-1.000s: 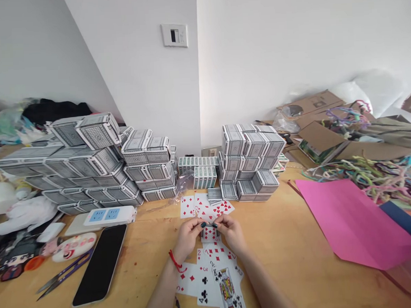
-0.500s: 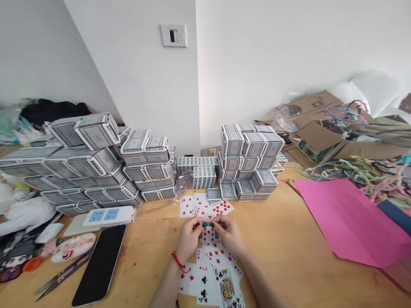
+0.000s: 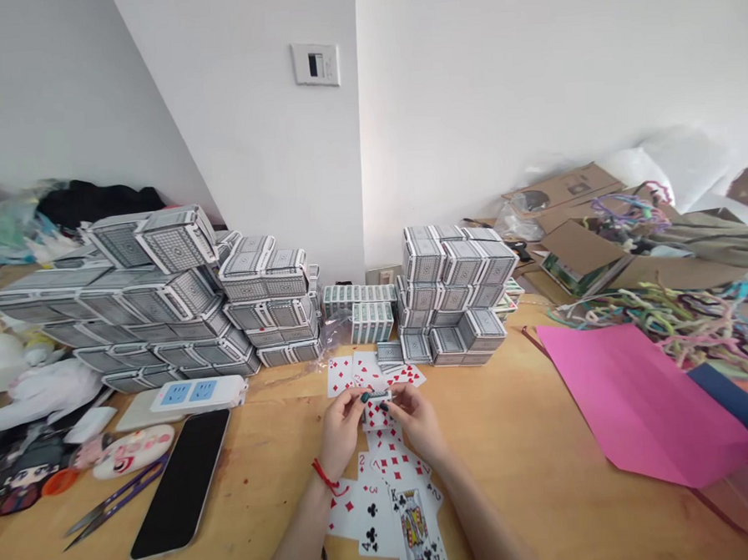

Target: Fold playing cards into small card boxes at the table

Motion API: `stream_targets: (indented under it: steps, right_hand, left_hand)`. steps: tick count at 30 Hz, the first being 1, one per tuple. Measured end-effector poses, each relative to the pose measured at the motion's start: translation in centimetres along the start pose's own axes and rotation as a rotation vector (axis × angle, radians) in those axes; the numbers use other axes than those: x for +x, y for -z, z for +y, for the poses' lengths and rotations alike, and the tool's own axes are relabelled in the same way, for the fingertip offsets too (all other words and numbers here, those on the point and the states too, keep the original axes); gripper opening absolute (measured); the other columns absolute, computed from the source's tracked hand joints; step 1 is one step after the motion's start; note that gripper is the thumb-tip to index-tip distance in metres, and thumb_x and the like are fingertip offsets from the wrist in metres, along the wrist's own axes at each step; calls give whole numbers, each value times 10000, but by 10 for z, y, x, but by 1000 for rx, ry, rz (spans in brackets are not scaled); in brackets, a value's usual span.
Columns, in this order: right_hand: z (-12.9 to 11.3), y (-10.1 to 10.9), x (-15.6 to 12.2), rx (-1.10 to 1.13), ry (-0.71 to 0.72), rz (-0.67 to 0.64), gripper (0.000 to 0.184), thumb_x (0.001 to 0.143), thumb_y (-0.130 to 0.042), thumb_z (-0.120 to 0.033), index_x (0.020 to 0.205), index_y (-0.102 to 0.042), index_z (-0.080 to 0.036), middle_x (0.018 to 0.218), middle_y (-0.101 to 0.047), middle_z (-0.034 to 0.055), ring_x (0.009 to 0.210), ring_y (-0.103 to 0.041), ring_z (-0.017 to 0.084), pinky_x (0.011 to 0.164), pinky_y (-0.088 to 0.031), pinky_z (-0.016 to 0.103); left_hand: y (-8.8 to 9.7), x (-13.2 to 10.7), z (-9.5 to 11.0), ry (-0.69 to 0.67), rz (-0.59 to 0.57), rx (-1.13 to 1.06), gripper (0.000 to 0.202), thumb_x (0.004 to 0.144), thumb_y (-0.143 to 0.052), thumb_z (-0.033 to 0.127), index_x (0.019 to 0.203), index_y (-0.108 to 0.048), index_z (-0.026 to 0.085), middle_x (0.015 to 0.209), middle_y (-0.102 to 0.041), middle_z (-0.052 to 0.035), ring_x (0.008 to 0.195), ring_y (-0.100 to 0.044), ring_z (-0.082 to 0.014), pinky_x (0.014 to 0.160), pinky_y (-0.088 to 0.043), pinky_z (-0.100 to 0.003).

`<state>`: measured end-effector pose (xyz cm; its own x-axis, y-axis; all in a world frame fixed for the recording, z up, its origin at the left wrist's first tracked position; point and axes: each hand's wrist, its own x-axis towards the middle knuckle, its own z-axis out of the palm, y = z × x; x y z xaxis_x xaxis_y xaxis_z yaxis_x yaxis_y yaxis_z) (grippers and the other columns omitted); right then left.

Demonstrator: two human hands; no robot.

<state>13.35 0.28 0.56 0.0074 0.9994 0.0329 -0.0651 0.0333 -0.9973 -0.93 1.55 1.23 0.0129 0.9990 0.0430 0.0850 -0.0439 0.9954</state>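
Observation:
My left hand (image 3: 342, 428) and my right hand (image 3: 417, 418) meet over the middle of the wooden table (image 3: 534, 464), both pinching a small packet of playing cards (image 3: 377, 409) with red pips showing. A red string circles my left wrist. Face-up cards lie below my hands, among them a king of clubs (image 3: 415, 528) and a three of clubs (image 3: 372, 514). More red cards (image 3: 354, 373) are spread just beyond my fingers.
Stacks of boxed card decks rise at the left (image 3: 162, 299) and right (image 3: 453, 297). A black phone (image 3: 184, 482), scissors (image 3: 113, 502), a white power strip (image 3: 192, 393) and toys lie left. A pink sheet (image 3: 637, 404), coloured cords and cardboard boxes (image 3: 589, 244) lie right.
Both hands have moved slightly away from me, up the table, with the packet of cards raised between them. Everything else is unchanged.

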Motion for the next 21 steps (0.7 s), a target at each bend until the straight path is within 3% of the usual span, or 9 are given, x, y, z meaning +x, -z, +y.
stream_targets:
  steps: [6,12,16,21]
  right_hand:
    - [4,-3,-2,-267,52,58,158,739,-545,-323,784,-606,-185,669,-629,12,572,-554,153,553,-437,258]
    - [2,1,-2,-277,117,5,281,796,-449,-267,1024,-603,-211,1015,-650,56,884,-602,216,760,-470,324]
    - [1,1,-2,-277,117,-41,333,796,-446,-252,1105,-569,-231,1078,-628,39,963,-575,224,798,-463,334]
    - [-5,1,-3,-172,89,-63,301,801,-456,-296,1061,-597,-241,1040,-639,34,952,-572,233,806,-449,348]
  left_hand:
    - [-1,-5,6,-131,-18,115,190,760,-501,226,900,-625,191,882,-624,-39,799,-573,-159,704,-462,-274]
    - [-5,-8,7,-179,-41,225,169,743,-524,207,880,-623,196,840,-634,-31,730,-583,-161,655,-476,-287]
    - [-5,-8,4,-164,-23,230,176,759,-503,205,897,-611,192,874,-642,-39,776,-590,-169,685,-480,-297]
    - [-4,-7,2,-175,-63,223,251,785,-464,214,991,-608,215,981,-635,-45,910,-574,-185,811,-453,-339]
